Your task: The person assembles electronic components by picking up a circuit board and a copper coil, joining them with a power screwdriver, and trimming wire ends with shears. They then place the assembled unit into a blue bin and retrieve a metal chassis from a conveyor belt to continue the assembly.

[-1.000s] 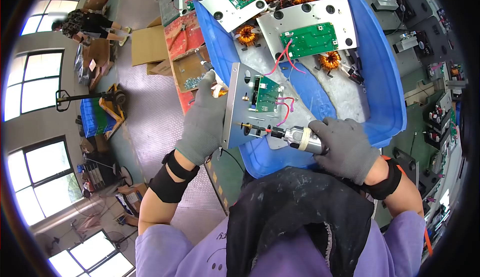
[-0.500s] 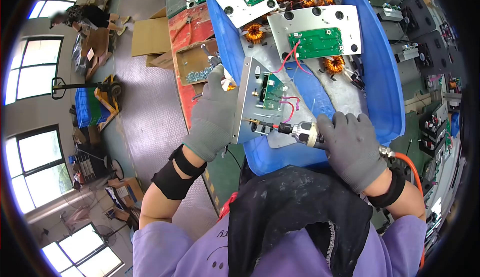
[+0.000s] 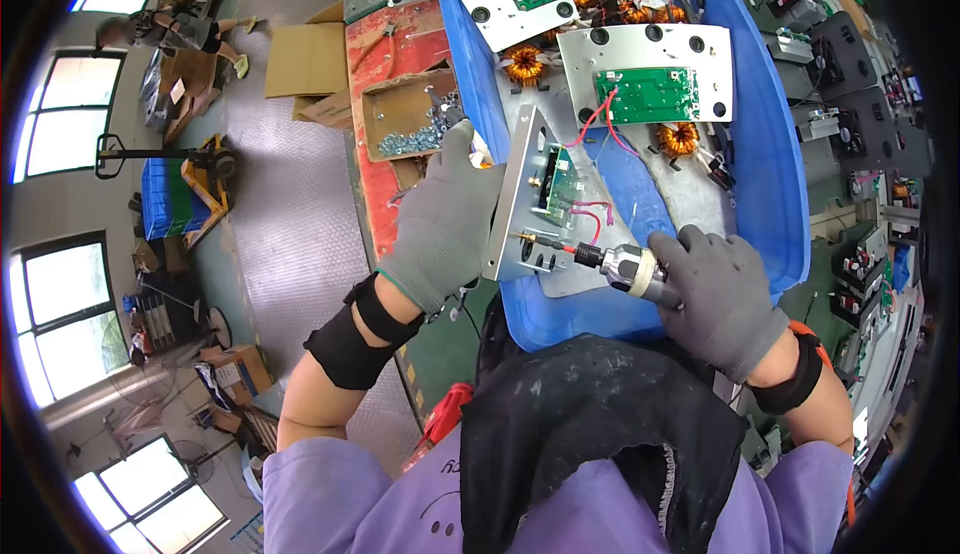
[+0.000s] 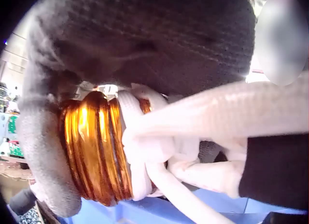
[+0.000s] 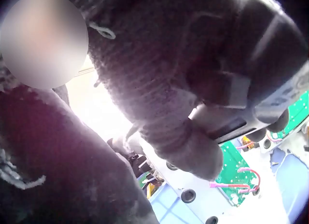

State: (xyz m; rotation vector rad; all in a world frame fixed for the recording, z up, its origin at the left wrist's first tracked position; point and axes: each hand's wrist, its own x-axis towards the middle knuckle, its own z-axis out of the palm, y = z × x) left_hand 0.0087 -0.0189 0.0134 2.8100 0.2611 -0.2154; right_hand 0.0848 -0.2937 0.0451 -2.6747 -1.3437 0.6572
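The gloved left hand grips a copper-wound coil with white sleeved leads, behind a metal plate that stands nearly upright. On the plate's right face sits a green circuit board with red wires. In the gloved right hand is an air screwdriver, its fingers wrapped round the body. The driver's bit points left and its tip is at the lower part of the plate; whether it touches a screw is too small to tell.
Under the plate is a blue bin holding other white plates with boards and several coils. Left of it, a small box of screws lies on a red surface. A person stands far off at upper left.
In the head view, the plate, left hand and driver have shifted right together, as has the bin's content. The bit stays at the plate, and both hands keep their hold.
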